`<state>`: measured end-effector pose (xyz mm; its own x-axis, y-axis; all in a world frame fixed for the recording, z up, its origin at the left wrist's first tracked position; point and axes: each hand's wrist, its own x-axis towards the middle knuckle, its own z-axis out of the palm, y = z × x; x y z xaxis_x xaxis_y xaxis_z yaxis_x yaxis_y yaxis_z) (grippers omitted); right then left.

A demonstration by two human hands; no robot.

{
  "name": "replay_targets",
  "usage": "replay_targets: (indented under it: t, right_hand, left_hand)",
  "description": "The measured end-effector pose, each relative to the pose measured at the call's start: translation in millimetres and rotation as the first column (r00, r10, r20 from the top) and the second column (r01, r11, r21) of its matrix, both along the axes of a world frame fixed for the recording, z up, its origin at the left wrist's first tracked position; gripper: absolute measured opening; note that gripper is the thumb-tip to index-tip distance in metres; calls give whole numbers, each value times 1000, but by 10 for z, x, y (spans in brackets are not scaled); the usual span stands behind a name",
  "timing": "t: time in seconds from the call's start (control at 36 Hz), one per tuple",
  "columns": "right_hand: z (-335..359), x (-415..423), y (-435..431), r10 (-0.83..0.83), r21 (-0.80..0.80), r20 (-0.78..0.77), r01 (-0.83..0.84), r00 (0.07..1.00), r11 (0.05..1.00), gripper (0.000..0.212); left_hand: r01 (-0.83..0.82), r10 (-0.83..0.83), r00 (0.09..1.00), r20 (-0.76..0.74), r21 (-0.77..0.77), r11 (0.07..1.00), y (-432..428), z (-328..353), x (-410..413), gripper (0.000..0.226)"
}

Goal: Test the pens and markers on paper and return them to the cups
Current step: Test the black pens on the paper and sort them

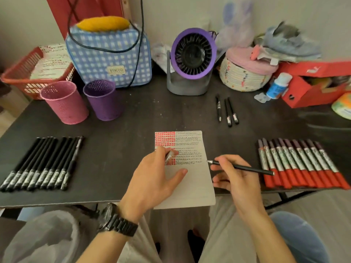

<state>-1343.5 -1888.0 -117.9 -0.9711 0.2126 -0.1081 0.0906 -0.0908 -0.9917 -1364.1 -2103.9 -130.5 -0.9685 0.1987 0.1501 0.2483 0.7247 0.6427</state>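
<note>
My right hand [233, 179] pinches the uncapped black pen [243, 168], tip right at the paper [190, 186] edge; my left hand [153, 179] rests on the sheet, fingers curled round what looks like its cap [168, 156], though blur leaves doubt. I'd bring the nib inward to bare paper below the last black row, stroke lightly, recap, then reach far-left for the pink cup [64, 103] or purple cup [103, 101]

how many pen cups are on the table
2: a pink cup at the back left of the table, and a purple cup just right of it, before the checked bag.
</note>
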Motion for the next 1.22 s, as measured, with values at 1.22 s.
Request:
replay_targets:
  t: [1.22]
  right_hand:
    - [-186, -560, -159, -36, 532, -81, 74, 996, 843, 33]
  left_hand:
    - [-39, 35, 999, -36, -111, 993, 204, -162, -188, 53]
